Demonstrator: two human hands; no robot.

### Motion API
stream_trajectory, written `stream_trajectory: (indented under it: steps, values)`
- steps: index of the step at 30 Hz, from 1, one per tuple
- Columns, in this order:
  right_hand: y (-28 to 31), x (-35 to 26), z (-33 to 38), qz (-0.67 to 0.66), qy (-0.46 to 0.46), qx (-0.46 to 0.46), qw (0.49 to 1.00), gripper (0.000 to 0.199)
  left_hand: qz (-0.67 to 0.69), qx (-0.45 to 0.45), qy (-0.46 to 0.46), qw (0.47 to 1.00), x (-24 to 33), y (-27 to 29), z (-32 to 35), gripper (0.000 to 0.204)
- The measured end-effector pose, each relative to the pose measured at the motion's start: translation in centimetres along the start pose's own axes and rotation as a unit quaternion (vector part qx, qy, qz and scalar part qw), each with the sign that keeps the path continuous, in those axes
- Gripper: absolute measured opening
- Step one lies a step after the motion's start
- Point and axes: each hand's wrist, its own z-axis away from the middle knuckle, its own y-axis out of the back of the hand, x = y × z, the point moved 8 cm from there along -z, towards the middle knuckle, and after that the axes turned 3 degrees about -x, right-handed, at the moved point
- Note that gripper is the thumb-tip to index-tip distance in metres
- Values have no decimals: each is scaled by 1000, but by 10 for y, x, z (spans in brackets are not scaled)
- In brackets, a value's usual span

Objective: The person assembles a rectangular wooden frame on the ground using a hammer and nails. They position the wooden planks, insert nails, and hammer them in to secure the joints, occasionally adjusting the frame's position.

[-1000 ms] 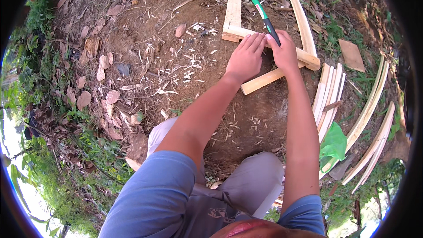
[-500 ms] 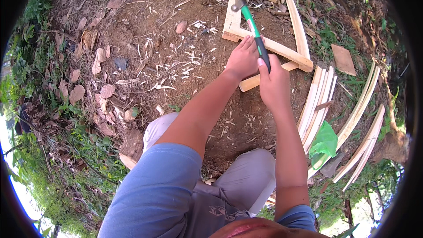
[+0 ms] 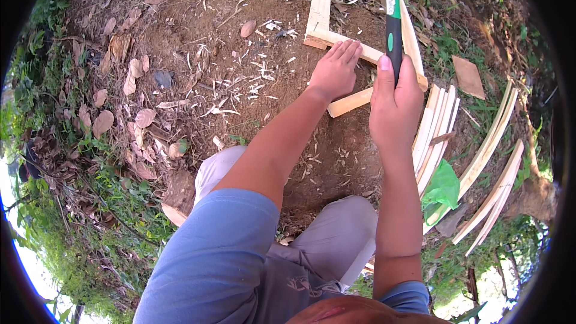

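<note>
My right hand point(image 3: 396, 105) is wrapped round the black grip of a hammer point(image 3: 392, 15) with a green shaft. The hammer stands raised, and its head is cut off by the top edge of the view. On a short wooden crosspiece point(image 3: 371, 53) my left hand point(image 3: 336, 73) rests with its fingers stretched out side by side. The crosspiece lies across the end of a long plank point(image 3: 320, 9) and reaches toward a second long strip point(image 3: 410, 39) on the right. Below it, a short wood piece point(image 3: 350, 102) juts out on the ground.
Pale wooden strips point(image 3: 433, 132) lie bundled at the right, beside a green plastic bag point(image 3: 442, 186). Farther right are more strips point(image 3: 491, 135) and a flat brown board point(image 3: 468, 77). Wood chips and dry leaves litter the soil. A cut log point(image 3: 179, 198) sits by my left knee.
My right hand has swung the hammer up and to the right, away from the crosspiece, and its head has left the view. My left hand stays almost where it was.
</note>
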Motion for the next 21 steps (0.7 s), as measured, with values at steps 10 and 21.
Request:
stream_trajectory:
  steps: [10,21]
  values:
    - [-10,36,-1,78,-41,-38,995,30,17,-6,-3,1000,5,3,1,60]
    - [-28,4,-34,344,53,-140,927,22,173,-66,42,982,12,22,-3,54]
